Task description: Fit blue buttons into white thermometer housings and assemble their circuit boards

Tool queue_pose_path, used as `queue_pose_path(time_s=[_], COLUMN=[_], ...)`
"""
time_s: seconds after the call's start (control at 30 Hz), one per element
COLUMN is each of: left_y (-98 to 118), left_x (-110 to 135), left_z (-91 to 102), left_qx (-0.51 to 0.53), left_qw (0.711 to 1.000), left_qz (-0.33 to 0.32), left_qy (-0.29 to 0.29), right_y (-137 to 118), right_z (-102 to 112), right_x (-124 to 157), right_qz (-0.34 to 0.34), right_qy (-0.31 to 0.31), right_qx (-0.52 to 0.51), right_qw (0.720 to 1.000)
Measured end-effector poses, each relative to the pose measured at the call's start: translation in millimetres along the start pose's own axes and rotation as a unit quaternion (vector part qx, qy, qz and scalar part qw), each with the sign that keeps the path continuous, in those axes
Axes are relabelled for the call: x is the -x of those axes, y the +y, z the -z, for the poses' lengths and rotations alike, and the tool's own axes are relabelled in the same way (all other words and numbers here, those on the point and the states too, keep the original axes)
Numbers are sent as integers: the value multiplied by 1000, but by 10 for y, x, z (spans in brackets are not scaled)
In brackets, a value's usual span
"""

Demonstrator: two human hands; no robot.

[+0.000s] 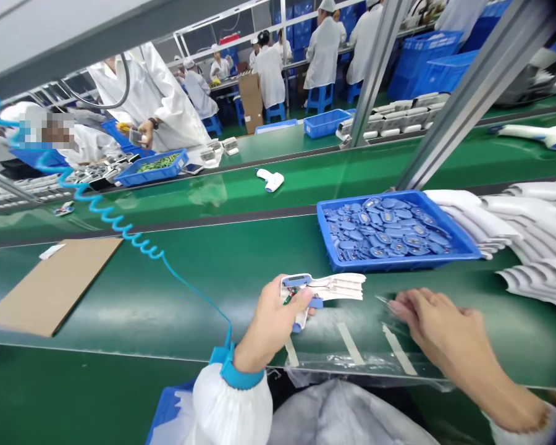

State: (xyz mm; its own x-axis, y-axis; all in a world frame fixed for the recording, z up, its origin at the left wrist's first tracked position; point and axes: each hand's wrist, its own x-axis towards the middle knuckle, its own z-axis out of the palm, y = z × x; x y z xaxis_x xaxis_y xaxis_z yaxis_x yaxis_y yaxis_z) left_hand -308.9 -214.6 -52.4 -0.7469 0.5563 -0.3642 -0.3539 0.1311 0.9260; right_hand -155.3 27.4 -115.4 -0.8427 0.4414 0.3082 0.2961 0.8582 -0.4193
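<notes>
My left hand (272, 321) is closed round a white handheld device shell (327, 288) with a blue trigger and wires showing inside, held just above the green table near its front edge. A blue wrist strap (234, 366) with a coiled blue cord (106, 216) sits on that wrist. My right hand (429, 315) lies to the right of the shell, fingers bent down onto a clear plastic strip (384, 301) on the table. What the fingertips pinch, if anything, is too small to make out. Strips of tape (349, 343) stick to the table edge between my hands.
A blue tray (463, 250) of several blue parts stands just behind my hands. White shells (532, 232) are stacked at the right. A cardboard sheet (50, 284) lies at the left. A white device (269, 179) rides the far belt. People in white coats work beyond.
</notes>
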Motion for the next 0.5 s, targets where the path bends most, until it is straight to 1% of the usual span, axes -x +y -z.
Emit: queue_pose_path(time_s=[0.03, 0.07, 0.1, 0.13, 0.2, 0.27, 0.3, 0.37, 0.43, 0.5], left_y=[13, 26, 37, 46, 53, 40, 28, 2, -23, -51], left_x=[2, 10, 23, 39, 61, 47, 27, -21, -58, -78], left_z=[4, 5, 4, 2, 6, 29, 45, 73, 85, 74], left_qx=[16, 28, 36, 40, 42, 35, 29, 15, 3, -9], left_qw=[1000, 999, 999, 998, 996, 993, 990, 987, 987, 987], left_qz=[13, 26, 38, 50, 73, 106, 124, 148, 152, 156], left_qy=[-8, -14, -15, -13, 11, 46, 56, 59, 45, 23], right_y=[137, 244, 327, 392, 509, 676, 794, 1087, 1398, 1637], right_z=[-73, -101, -81, -14, 214, 492, 628, 874, 1063, 1185], right_x=[75, 149, 218, 276, 346, 359, 350, 319, 280, 239], right_qz=[-17, -30, -39, -45, -49, -66, -80, -125, -183, -219], right_qy=[3, 10, 20, 34, 65, 99, 117, 141, 123, 79], right_qx=[16, 31, 46, 55, 54, 54, 68, 139, 225, 265], right_qw=[1000, 999, 998, 997, 995, 991, 988, 972, 949, 936])
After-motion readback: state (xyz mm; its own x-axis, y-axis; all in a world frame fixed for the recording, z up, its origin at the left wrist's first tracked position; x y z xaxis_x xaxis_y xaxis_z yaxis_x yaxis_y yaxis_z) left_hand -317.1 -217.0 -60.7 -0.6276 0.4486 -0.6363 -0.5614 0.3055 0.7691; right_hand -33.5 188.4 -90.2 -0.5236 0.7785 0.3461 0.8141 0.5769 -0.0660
